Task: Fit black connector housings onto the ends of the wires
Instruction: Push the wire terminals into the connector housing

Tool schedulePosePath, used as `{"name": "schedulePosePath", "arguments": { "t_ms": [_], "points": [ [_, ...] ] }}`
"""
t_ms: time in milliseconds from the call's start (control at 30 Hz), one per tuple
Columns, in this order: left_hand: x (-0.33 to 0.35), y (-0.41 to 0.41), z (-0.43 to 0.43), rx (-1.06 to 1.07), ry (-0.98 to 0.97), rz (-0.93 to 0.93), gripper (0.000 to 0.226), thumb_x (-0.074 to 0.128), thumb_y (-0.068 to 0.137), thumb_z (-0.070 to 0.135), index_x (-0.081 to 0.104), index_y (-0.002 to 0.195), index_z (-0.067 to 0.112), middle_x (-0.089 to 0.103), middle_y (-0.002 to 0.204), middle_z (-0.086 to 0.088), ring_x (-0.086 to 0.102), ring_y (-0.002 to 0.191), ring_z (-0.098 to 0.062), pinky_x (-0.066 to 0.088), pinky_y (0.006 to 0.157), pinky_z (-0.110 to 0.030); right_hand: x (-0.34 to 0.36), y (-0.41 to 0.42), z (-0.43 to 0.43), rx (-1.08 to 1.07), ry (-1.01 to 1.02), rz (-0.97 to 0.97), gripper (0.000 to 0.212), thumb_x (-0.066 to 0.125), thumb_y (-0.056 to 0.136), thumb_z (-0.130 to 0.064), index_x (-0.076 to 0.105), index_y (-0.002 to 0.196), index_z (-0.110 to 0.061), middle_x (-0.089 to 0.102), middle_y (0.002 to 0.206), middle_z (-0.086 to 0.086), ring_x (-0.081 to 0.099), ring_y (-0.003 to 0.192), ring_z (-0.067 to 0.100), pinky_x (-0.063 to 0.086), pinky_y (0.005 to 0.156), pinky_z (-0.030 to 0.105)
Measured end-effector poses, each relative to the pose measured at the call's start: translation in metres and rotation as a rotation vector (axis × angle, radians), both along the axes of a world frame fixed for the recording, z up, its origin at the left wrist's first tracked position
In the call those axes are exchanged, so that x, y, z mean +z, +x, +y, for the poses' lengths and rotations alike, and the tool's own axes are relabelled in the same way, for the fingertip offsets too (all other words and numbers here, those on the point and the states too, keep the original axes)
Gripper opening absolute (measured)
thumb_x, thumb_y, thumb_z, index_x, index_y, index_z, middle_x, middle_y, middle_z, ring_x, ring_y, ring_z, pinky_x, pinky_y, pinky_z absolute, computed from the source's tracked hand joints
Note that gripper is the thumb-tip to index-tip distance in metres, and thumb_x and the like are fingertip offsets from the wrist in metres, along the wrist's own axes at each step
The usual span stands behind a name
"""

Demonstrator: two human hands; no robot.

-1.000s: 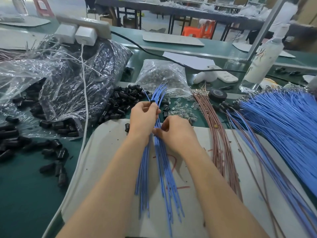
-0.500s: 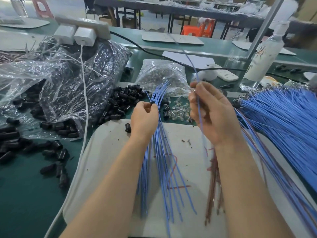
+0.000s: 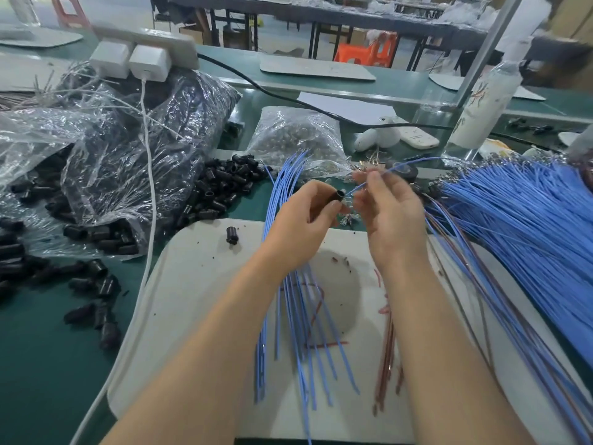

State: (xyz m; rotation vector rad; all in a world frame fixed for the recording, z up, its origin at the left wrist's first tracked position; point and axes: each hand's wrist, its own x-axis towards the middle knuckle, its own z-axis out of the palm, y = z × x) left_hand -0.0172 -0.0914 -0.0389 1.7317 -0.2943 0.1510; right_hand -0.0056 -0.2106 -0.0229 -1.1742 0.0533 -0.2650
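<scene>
A green workbench [image 3: 38, 364] is stretching toward the back, where a long table [image 3: 353, 18] on dark legs is standing on a pale floor [image 3: 128, 11]. An orange stool [image 3: 369, 54] is sitting under it. A metal post [image 3: 486, 49] is rising at the right, with perhaps cardboard boxes [image 3: 571, 14] behind it.

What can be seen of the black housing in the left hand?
The black housing is a short tube, plastic by its look, with an open end pointing right. The left hand pinches it between thumb and fingers, raised above the white mat. A blue wire pinched by the right hand has its tip at that opening; whether it has entered is unclear.
</scene>
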Motion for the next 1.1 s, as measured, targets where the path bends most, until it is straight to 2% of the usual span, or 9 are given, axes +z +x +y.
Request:
{"name": "schedulePosePath", "arguments": {
  "t_ms": [67, 133, 233, 300, 467, 633, 833, 967, 1100],
  "points": [
    [-0.002, 0.002, 0.001, 0.018, -0.009, -0.011, 0.009, 0.05, 0.095, 0.004, 0.053, 0.097, 0.012, 0.065, 0.089, -0.001, 0.064, 0.087, -0.015, 0.052, 0.089, -0.036, -0.007, -0.001, 0.005, -0.003, -0.354, -0.001, 0.021, 0.055, 0.095, -0.008, 0.061, 0.076, -0.016, 0.061, 0.057, -0.013, 0.05, 0.049, -0.003, 0.043, 0.056, 0.016],
    [-0.005, 0.003, 0.003, 0.075, 0.029, -0.037, 0.009, 0.054, 0.093, 0.006, 0.054, 0.096, 0.015, 0.065, 0.089, 0.002, 0.063, 0.09, -0.015, 0.05, 0.089, -0.032, -0.007, -0.001, 0.007, -0.09, -0.518, -0.057, 0.024, 0.057, 0.094, -0.012, 0.061, 0.071, -0.02, 0.058, 0.053, -0.013, 0.05, 0.051, -0.002, 0.044, 0.058, 0.02],
    [-0.009, 0.005, 0.011, 0.285, 0.108, -0.131, 0.012, 0.062, 0.089, 0.011, 0.058, 0.093, 0.021, 0.063, 0.088, 0.008, 0.058, 0.081, -0.007, 0.044, 0.077, -0.011, -0.001, -0.004, 0.001, -0.193, -0.385, -0.152, 0.018, 0.057, 0.095, -0.013, 0.062, 0.079, -0.019, 0.062, 0.068, -0.006, 0.057, 0.058, 0.001, 0.052, 0.064, 0.019],
    [-0.01, 0.005, 0.016, 0.373, 0.114, -0.149, 0.012, 0.062, 0.088, 0.008, 0.061, 0.095, 0.018, 0.064, 0.091, 0.004, 0.056, 0.077, -0.007, 0.041, 0.07, -0.007, 0.001, -0.006, 0.0, -0.2, -0.352, -0.204, 0.014, 0.057, 0.095, -0.015, 0.062, 0.082, -0.018, 0.064, 0.073, -0.002, 0.06, 0.061, 0.002, 0.052, 0.064, 0.018],
    [-0.009, 0.004, 0.016, 0.376, 0.095, -0.163, 0.019, 0.059, 0.087, -0.001, 0.059, 0.094, 0.017, 0.064, 0.086, 0.006, 0.062, 0.081, -0.008, 0.049, 0.079, -0.013, 0.002, -0.012, 0.011, -0.214, -0.486, -0.303, 0.016, 0.058, 0.095, -0.019, 0.06, 0.08, -0.026, 0.067, 0.075, 0.002, 0.064, 0.068, 0.016, 0.054, 0.07, 0.033],
    [-0.01, 0.003, 0.017, 0.374, 0.094, -0.136, 0.021, 0.058, 0.087, -0.001, 0.06, 0.094, 0.019, 0.064, 0.087, 0.008, 0.061, 0.083, -0.005, 0.047, 0.078, -0.009, 0.005, -0.015, 0.011, -0.283, -0.478, -0.367, 0.012, 0.058, 0.093, -0.022, 0.06, 0.083, -0.027, 0.066, 0.075, -0.002, 0.064, 0.068, 0.016, 0.055, 0.071, 0.034],
    [-0.007, 0.003, 0.014, 0.352, 0.159, -0.152, 0.018, 0.059, 0.088, 0.003, 0.066, 0.102, 0.011, 0.068, 0.096, -0.002, 0.062, 0.087, -0.012, 0.049, 0.082, -0.018, 0.003, -0.015, 0.014, -0.254, -0.545, -0.359, 0.012, 0.057, 0.094, -0.023, 0.06, 0.084, -0.029, 0.068, 0.077, 0.003, 0.067, 0.073, 0.022, 0.056, 0.075, 0.044],
    [-0.005, 0.002, 0.012, 0.334, 0.306, -0.209, 0.021, 0.057, 0.091, 0.008, 0.068, 0.108, 0.013, 0.066, 0.1, -0.001, 0.056, 0.092, -0.012, 0.042, 0.084, -0.02, 0.003, -0.014, 0.012, -0.216, -0.54, -0.304, 0.014, 0.057, 0.095, -0.019, 0.06, 0.083, -0.025, 0.068, 0.075, 0.0, 0.066, 0.069, 0.015, 0.056, 0.07, 0.033],
    [-0.005, 0.001, 0.01, 0.316, 0.418, -0.27, 0.024, 0.056, 0.093, 0.014, 0.067, 0.115, 0.014, 0.066, 0.105, -0.002, 0.052, 0.102, -0.02, 0.036, 0.087, -0.021, 0.008, -0.011, 0.004, -0.185, -0.4, -0.216, 0.014, 0.058, 0.095, -0.016, 0.062, 0.081, -0.014, 0.068, 0.071, 0.0, 0.062, 0.06, 0.006, 0.052, 0.063, 0.02]
  ]
}}
